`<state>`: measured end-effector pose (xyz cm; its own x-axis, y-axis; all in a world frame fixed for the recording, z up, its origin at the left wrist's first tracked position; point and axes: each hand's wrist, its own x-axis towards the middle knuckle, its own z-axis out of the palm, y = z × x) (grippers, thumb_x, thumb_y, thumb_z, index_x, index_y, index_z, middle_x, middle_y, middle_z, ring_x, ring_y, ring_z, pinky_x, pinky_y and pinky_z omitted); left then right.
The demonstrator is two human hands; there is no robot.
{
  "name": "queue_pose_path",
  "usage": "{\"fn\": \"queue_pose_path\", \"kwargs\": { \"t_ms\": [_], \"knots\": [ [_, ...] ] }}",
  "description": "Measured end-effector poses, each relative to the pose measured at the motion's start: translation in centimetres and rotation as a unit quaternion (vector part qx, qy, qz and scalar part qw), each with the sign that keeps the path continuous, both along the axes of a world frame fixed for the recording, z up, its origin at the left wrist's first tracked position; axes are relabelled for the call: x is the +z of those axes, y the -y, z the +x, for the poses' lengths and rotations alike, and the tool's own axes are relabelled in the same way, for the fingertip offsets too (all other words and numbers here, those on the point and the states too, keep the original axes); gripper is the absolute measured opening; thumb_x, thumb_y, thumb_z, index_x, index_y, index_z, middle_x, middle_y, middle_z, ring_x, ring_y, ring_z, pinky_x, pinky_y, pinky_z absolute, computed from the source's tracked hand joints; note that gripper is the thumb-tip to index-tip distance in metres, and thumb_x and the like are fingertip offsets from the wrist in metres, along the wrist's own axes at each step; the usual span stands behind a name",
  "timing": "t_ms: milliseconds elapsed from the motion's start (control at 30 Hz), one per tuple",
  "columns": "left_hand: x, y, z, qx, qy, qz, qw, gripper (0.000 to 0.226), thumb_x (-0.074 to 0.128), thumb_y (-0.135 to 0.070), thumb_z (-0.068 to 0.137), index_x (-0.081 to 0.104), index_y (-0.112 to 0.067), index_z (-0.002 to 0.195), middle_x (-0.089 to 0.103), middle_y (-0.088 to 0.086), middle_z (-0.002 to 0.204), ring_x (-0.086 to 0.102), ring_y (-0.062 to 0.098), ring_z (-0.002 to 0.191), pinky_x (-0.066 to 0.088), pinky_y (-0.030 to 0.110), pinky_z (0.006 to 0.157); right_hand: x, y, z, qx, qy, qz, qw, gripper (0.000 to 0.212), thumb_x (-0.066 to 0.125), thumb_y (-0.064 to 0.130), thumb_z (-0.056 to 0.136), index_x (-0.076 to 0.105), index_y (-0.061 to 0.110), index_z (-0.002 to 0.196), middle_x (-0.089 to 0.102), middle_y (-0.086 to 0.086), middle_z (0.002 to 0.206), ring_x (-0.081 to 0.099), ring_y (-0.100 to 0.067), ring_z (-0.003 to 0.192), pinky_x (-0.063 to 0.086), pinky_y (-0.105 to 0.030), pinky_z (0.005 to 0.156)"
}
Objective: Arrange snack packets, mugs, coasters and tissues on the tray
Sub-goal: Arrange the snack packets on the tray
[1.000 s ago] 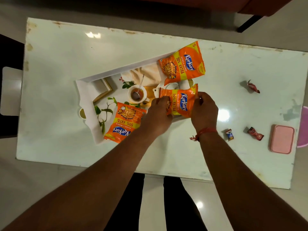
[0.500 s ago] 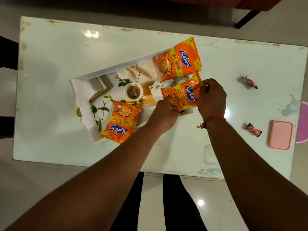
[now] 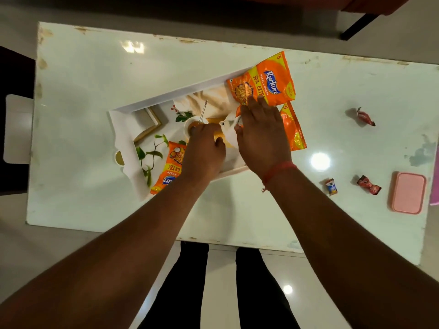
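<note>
Both hands now off the middle snack packet [image 3: 293, 129]; half a second ago pinched at two corners and carried over the tray [image 3: 123, 129], now lying at the tray's right end, partly under the right hand [image 3: 262, 136] and just below the far packet [image 3: 261, 83]. Right hand flat, fingers straight and close together, fingertips touching the far packet's lower edge, palm over the white teapot [image 3: 229, 132]; probably pressing or squaring the two packets. Left hand [image 3: 204, 150] moved left onto the mug [image 3: 192, 125] with its spoon; fingers curled down there, but whether clamped on the mug: cannot tell. Near packet [image 3: 169, 167] in the same place at the tray's near edge, now half hidden by the left forearm. Judging by this: third packet placed, attention turning to the mug. Sweets and pink box [image 3: 407, 195] on the table [image 3: 95, 67] untouched.
</note>
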<state>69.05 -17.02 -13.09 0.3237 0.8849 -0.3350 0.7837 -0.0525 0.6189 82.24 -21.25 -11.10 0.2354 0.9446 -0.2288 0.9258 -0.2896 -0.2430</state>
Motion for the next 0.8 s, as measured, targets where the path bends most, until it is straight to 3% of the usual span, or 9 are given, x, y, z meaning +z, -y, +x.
{"fn": "queue_pose_path", "kwargs": {
  "t_ms": [100,167,267,433,567,667,800],
  "knots": [
    [0.3,-0.5,-1.7,0.013,0.008,0.039,0.999,0.026,0.055,-0.007,0.090,0.064,-0.010,0.114,0.063,0.013,0.117,0.060,0.030,0.110,0.052,0.039,0.091,-1.3,-2.7,0.5,0.034,0.052,-0.098,0.993,0.067,0.031,0.046,0.104,0.019,0.006,0.156,0.011,-0.016,0.165,0.007,-0.034,0.153,0.009,-0.052,0.123],
    [0.5,-0.6,-3.2,0.022,0.003,0.063,0.998,0.022,0.056,-0.007,0.087,0.065,-0.012,0.106,0.062,0.010,0.111,0.060,0.029,0.105,0.052,0.038,0.086,-1.9,-3.6,0.7,0.054,0.079,-0.128,0.987,0.071,0.030,0.050,0.103,0.015,0.005,0.156,0.006,-0.017,0.165,0.005,-0.033,0.153,0.007,-0.051,0.123],
    [0.3,-1.0,-5.8,0.042,-0.042,0.059,0.997,0.026,0.057,-0.011,0.088,0.062,-0.016,0.113,0.060,0.008,0.117,0.059,0.028,0.107,0.052,0.043,0.087,-2.6,-4.0,0.5,0.067,0.099,-0.137,0.983,0.072,0.029,0.050,0.103,0.015,0.004,0.156,0.004,-0.019,0.165,0.004,-0.034,0.153,0.006,-0.052,0.122],
    [-0.4,-1.0,-9.5,0.061,-0.133,-0.002,0.989,0.035,0.057,-0.029,0.092,0.054,-0.011,0.123,0.056,0.015,0.124,0.054,0.033,0.113,0.048,0.047,0.094,-3.7,-3.5,-0.2,0.072,0.124,-0.132,0.981,0.074,0.032,0.052,0.102,0.012,0.006,0.157,-0.001,-0.022,0.164,0.001,-0.038,0.152,0.008,-0.055,0.121],
    [-0.9,-1.2,-10.4,0.094,-0.158,-0.120,0.976,0.049,0.057,-0.043,0.092,0.048,-0.011,0.129,0.057,0.013,0.123,0.059,0.032,0.110,0.052,0.044,0.086,-4.4,-3.0,-0.8,0.071,0.140,-0.146,0.977,0.076,0.032,0.055,0.100,0.010,0.011,0.157,-0.006,-0.024,0.163,-0.005,-0.041,0.151,0.007,-0.059,0.119],
    [-1.1,-1.6,-10.7,0.141,-0.104,-0.203,0.963,0.048,0.061,-0.043,0.091,0.049,-0.013,0.126,0.064,0.010,0.117,0.064,0.027,0.100,0.051,0.036,0.076,-3.7,-2.9,-1.1,0.064,0.126,-0.123,0.982,0.072,0.037,0.052,0.100,0.014,0.014,0.157,0.000,-0.024,0.164,-0.001,-0.041,0.151,0.008,-0.060,0.120],
    [-1.2,-2.1,-10.7,0.122,-0.087,-0.218,0.964,0.041,0.059,-0.045,0.091,0.062,-0.014,0.118,0.071,0.007,0.111,0.067,0.024,0.093,0.054,0.036,0.081,-1.7,-1.4,-3.6,0.029,0.027,0.023,0.999,0.056,0.046,0.035,0.100,0.038,0.008,0.149,0.026,-0.021,0.160,0.019,-0.039,0.150,0.021,-0.054,0.120]
  ]
}}
